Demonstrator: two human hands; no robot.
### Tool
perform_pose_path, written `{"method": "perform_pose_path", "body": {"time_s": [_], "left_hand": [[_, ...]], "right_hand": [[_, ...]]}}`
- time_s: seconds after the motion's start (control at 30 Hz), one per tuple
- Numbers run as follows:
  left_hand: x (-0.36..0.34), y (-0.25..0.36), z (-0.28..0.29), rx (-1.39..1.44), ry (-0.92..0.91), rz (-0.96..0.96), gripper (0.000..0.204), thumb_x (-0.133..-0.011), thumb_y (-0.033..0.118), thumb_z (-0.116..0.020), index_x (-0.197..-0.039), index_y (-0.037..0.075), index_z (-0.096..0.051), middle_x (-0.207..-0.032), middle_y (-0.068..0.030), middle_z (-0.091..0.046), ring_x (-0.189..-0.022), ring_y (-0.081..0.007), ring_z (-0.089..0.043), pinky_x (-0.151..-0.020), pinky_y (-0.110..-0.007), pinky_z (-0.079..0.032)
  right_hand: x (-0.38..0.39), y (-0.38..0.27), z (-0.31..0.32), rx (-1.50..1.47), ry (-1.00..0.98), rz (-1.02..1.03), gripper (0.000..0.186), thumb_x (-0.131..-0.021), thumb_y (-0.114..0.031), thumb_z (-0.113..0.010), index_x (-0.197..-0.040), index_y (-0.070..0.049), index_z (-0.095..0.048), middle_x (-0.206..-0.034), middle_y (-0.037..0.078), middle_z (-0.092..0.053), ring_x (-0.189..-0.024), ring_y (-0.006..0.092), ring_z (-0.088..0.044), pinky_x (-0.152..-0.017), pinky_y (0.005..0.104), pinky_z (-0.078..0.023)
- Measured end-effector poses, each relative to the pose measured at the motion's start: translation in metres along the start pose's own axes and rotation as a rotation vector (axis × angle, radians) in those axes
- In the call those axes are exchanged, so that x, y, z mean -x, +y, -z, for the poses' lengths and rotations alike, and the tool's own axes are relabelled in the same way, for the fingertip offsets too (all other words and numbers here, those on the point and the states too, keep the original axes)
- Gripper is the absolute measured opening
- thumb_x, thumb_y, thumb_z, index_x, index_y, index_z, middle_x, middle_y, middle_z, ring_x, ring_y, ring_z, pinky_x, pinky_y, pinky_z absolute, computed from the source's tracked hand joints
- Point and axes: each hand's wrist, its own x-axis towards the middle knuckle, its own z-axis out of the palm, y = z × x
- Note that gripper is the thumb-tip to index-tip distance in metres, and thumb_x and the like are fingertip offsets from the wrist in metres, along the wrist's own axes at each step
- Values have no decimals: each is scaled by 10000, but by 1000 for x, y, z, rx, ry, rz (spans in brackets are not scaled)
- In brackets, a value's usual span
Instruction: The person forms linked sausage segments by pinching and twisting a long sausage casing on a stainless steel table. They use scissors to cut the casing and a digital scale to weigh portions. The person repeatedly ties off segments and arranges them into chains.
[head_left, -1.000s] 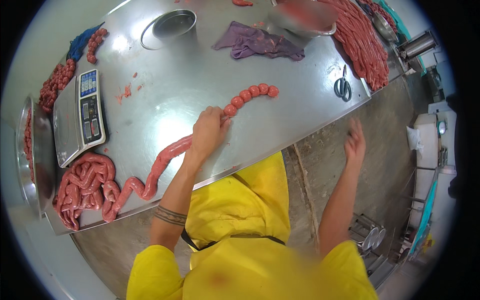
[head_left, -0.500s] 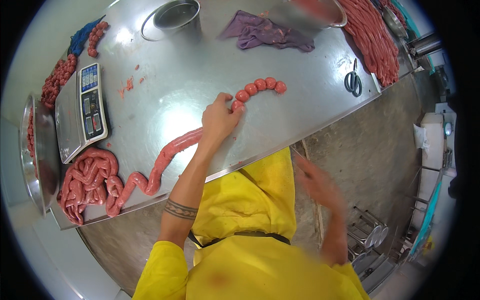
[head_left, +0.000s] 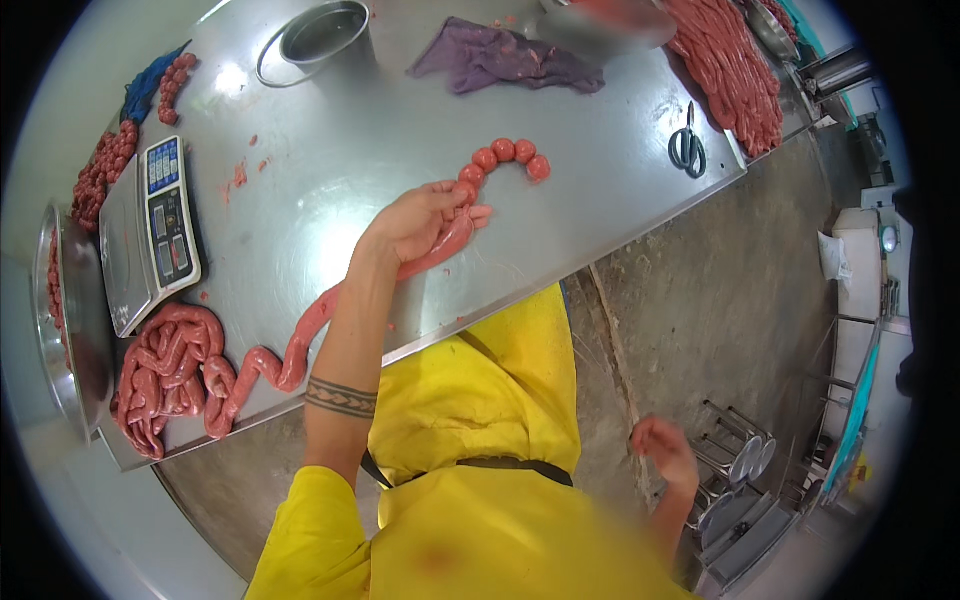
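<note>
My left hand (head_left: 415, 225) is closed round a long raw sausage (head_left: 315, 318), just where its round tied links begin. Several ball-shaped links (head_left: 504, 150) curve away beyond the fingers on the steel table. Behind the hand, the untied length winds left to a coiled heap of sausage (head_left: 180, 360). A faint, thin thread (head_left: 500, 266) leads from the sausage toward the table's near edge. Low on the right, off the table, is my right hand (head_left: 667, 452), fingers curled closed on what looks like that thread; its far end is hard to see.
A scale (head_left: 160, 225) and a steel bowl (head_left: 75, 320) stand at the left. Along the far side are a metal pail (head_left: 330, 45) and a purple cloth (head_left: 500, 55). Scissors (head_left: 687, 150) lie near the right corner, beside a pile of long sausages (head_left: 725, 75). Stools (head_left: 740, 450) stand lower right.
My right hand has swung down and away from the table edge. My left hand has turned on the sausage, lifting part of it, and the links have shifted slightly.
</note>
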Motion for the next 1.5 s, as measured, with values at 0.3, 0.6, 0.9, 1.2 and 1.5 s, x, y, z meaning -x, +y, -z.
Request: {"method": "perform_pose_path", "body": {"time_s": [0.3, 0.6, 0.9, 1.2, 1.5], "left_hand": [[7, -6, -4, 14, 129, -117, 445, -1027, 8, -576, -1433, -75, -414, -1224, -113, -565, -1136, -252, -624, -1059, -391, -522], [39, -25, -24, -557, 389, -184, 638, -1129, 281, -505, -1568, -44, -174, -1167, -188, -614, -926, -219, -673, -865, -381, -605], [38, -31, -16, -454, 445, -299, 644, -1137, 386, -462, -1524, -73, -231, -1193, -217, -618, -965, -254, -694, -829, -391, -592], [31, -29, -30, -428, 483, -210, 715, -912, 64, -749, -1483, -90, -346, -1250, -235, -635, -1031, -264, -719, -876, -332, -586], [19, -35, -13, -886, 525, -245, 481, -997, 27, -637, -1431, -84, -461, -1149, -193, -678, -984, -228, -723, -857, -318, -579]], "right_hand": [[-7, 101, 70, -432, -309, -285, 121, -972, -9, -559, -971, -27, -679, -862, 75, -660, -781, 211, -614, -712, 374, -485], [-248, -99, 69, -770, 193, 524, 653, -1043, -67, -569, -1652, -82, -334, -1390, 213, -595, -629, 16, -511, -388, 186, -366], [-269, -189, -246, 1677, -144, 718, 373, -850, -134, -739, -1211, -79, -659, -1047, 144, -740, -1091, 348, -701, -885, 521, -552], [-55, -102, 15, 1142, 400, -26, 145, -949, 24, -652, -1051, -39, -732, -901, 88, -738, -761, 194, -666, -696, 351, -534], [-41, 19, 52, 140, 170, -2, 219, -890, 109, -513, -963, -34, -663, -851, 5, -634, -734, 120, -578, -705, 286, -469]]}}
